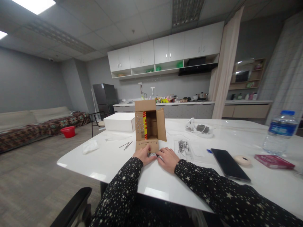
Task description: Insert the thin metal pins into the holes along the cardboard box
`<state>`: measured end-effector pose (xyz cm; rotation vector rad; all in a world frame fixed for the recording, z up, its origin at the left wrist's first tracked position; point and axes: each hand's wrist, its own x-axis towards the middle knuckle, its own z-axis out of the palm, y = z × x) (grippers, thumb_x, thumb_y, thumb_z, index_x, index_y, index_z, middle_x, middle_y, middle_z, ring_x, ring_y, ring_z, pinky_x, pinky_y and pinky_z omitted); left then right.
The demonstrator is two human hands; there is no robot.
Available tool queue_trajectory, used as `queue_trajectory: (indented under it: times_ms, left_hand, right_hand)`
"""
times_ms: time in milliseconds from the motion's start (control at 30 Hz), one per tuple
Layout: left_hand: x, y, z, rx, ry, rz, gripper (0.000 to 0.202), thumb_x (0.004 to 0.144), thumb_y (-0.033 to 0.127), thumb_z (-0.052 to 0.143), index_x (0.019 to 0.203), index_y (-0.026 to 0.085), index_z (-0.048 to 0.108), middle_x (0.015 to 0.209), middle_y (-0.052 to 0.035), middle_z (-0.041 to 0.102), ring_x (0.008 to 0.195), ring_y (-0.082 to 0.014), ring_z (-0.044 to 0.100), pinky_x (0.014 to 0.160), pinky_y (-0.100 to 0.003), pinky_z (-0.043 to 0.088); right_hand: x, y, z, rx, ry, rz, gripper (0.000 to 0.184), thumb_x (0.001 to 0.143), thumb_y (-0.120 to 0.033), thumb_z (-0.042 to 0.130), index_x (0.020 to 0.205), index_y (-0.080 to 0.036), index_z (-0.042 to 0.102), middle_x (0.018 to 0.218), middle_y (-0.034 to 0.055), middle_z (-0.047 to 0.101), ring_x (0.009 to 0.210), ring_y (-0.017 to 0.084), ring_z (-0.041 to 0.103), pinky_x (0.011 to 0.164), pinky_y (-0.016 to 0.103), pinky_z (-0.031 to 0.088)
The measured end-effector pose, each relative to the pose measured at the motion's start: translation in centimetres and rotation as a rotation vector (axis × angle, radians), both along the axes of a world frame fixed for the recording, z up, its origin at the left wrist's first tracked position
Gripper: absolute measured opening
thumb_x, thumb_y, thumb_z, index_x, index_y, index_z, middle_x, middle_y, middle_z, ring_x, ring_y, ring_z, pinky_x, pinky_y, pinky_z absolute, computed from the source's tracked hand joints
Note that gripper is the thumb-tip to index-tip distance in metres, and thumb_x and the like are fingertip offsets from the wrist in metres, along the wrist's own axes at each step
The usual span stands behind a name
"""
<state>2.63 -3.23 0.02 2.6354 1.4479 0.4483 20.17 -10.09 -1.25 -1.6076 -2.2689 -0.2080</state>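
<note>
My left hand rests at the table's near middle, its thumb and fingers closed around a small bundle of thin metal rods. From the other side, my right hand has its fingers curled against the bundle's right end. Just behind both hands an open cardboard box lies on its side, its front flap folded down toward me. Several loose thin rods lie left of the flap. To the right is a clear plastic case with many small dark pieces. The exact kind of rod is too small to tell.
Around the white table are a white box, crumpled plastic, a white cabled device, a black phone, a beige rounded object, a pink box and a water bottle.
</note>
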Motion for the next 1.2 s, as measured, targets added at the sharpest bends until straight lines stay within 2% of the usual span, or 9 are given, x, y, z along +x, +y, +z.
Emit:
queue_trajectory:
  times_ms: [433, 800, 900, 1067, 1200]
  left_hand:
    - [-0.12, 0.0, -0.07, -0.006, -0.002, 0.013, 0.05, 0.073, 0.065, 0.052, 0.101, 0.024, 0.048, 0.087, -0.0048, 0.068, 0.083, -0.0259, 0.065, 0.067, -0.031, 0.045]
    - [0.06, -0.53, 0.3, -0.012, -0.03, 0.029, 0.048, 0.071, 0.062, 0.057, 0.1, 0.024, 0.05, 0.074, -0.0019, 0.066, 0.079, -0.025, 0.065, 0.064, -0.03, 0.044]
    - [0.03, -0.47, 0.26, -0.012, -0.032, 0.027, 0.048, 0.071, 0.062, 0.057, 0.1, 0.024, 0.05, 0.075, -0.0019, 0.066, 0.079, -0.0244, 0.065, 0.064, -0.029, 0.043]
    - [-0.05, -0.19, -0.05, 0.01, -0.016, 0.024, 0.049, 0.072, 0.063, 0.055, 0.101, 0.024, 0.05, 0.074, -0.0019, 0.066, 0.079, -0.0246, 0.065, 0.063, -0.029, 0.044]
    - [-0.06, -0.2, -0.08, 0.01, -0.018, 0.033, 0.049, 0.071, 0.063, 0.056, 0.101, 0.024, 0.051, 0.077, -0.0022, 0.066, 0.08, -0.0245, 0.064, 0.064, -0.029, 0.043]
  right_hand:
    - [-0.1, -0.07, 0.28, 0.06, 0.003, 0.03, 0.019, 0.087, -0.025, 0.048, 0.095, -0.017, 0.063, 0.097, 0.0061, 0.061, 0.098, 0.019, 0.05, 0.085, 0.032, 0.033]
    - [-0.11, -0.12, 0.28, 0.058, 0.003, 0.036, 0.021, 0.087, -0.025, 0.048, 0.098, -0.017, 0.064, 0.098, 0.0065, 0.062, 0.098, 0.019, 0.05, 0.085, 0.032, 0.033]
    - [-0.16, -0.21, 0.45, 0.053, 0.002, 0.026, 0.021, 0.087, -0.025, 0.048, 0.096, -0.016, 0.064, 0.097, 0.007, 0.062, 0.098, 0.02, 0.051, 0.085, 0.033, 0.033]
    - [-0.25, -0.34, 0.63, 0.032, 0.007, 0.095, 0.023, 0.088, -0.022, 0.046, 0.099, -0.017, 0.065, 0.097, 0.0065, 0.062, 0.097, 0.019, 0.051, 0.085, 0.032, 0.033]
    - [-0.22, -0.31, 0.55, 0.043, 0.005, 0.072, 0.022, 0.088, -0.024, 0.047, 0.1, -0.017, 0.064, 0.098, 0.0064, 0.061, 0.098, 0.019, 0.051, 0.085, 0.032, 0.033]
